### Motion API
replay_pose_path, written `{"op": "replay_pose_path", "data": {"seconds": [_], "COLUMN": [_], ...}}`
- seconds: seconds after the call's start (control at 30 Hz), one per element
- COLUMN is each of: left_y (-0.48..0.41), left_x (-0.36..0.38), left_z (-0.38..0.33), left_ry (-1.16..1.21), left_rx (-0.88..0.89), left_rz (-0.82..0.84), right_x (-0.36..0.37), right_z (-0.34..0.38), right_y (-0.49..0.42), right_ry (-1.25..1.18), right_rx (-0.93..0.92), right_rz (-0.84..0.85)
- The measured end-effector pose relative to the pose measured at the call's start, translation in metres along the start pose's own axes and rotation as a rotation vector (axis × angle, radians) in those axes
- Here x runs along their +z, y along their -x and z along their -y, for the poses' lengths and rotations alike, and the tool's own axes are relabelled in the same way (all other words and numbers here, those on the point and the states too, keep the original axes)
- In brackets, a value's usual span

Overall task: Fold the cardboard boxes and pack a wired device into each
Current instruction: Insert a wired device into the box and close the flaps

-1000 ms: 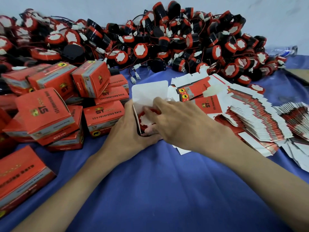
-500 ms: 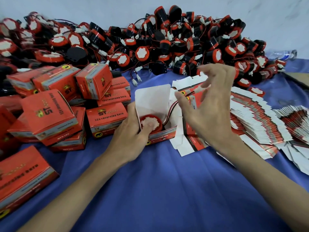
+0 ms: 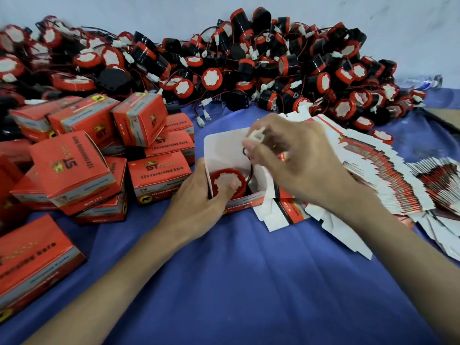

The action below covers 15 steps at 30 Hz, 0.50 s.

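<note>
Blue cloth table [image 3: 249, 282] lying nearest. Left hand [image 3: 199, 207] gripping the open cardboard box [image 3: 224, 150] mid-table, thumb pressing the round red-rimmed device [image 3: 225, 181] sitting inside. Right hand [image 3: 298, 165] pinching the white plastic connector [image 3: 256, 135] just above the box, thin wire [image 3: 250, 170] trailing down. Flat blanks [image 3: 373, 170] fanning right, glossy packed boxes [image 3: 156, 175] left, tangled pile [image 3: 249, 70] behind.

You face a plain pale wall [image 3: 99, 11], bluish white and evenly lit; your work surface is covered by a blue cloth [image 3: 249, 282], which lies in soft creases toward you; at the far right a clear plastic bottle [image 3: 420, 80] lies on its side near the foot of the wall; just below it a flat brown board [image 3: 445, 115] shows at the right edge; the light is soft and the shadows faint.
</note>
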<state>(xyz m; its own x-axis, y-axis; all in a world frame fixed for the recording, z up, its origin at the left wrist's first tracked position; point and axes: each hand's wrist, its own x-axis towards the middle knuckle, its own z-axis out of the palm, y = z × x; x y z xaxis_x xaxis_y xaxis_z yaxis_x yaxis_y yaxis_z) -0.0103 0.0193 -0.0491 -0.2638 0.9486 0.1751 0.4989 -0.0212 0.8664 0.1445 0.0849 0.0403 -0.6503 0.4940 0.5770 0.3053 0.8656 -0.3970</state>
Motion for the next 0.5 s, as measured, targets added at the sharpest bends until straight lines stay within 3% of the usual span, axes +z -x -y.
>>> {"op": "replay_pose_path", "data": {"seconds": [0.13,0.27,0.33,0.5], "left_y": [0.003,0.007,0.007,0.006], "left_x": [-0.002,-0.005,-0.006,-0.005], "left_z": [0.001,-0.001,-0.001,-0.002], "left_ry": [-0.019,-0.026,-0.004,0.011], "left_rx": [0.016,0.046,0.05,0.033], "left_rz": [0.02,0.029,0.021,0.028], "right_x": [0.012,0.019,0.027,0.036], "right_z": [0.001,0.011,0.017,0.017], "right_y": [-0.01,-0.012,-0.011,-0.01], "right_ry": [0.077,0.544,0.72,0.765], "right_rx": [0.029,-0.249,-0.281,-0.251], "right_rz": [0.205,0.211,0.348,0.396]}}
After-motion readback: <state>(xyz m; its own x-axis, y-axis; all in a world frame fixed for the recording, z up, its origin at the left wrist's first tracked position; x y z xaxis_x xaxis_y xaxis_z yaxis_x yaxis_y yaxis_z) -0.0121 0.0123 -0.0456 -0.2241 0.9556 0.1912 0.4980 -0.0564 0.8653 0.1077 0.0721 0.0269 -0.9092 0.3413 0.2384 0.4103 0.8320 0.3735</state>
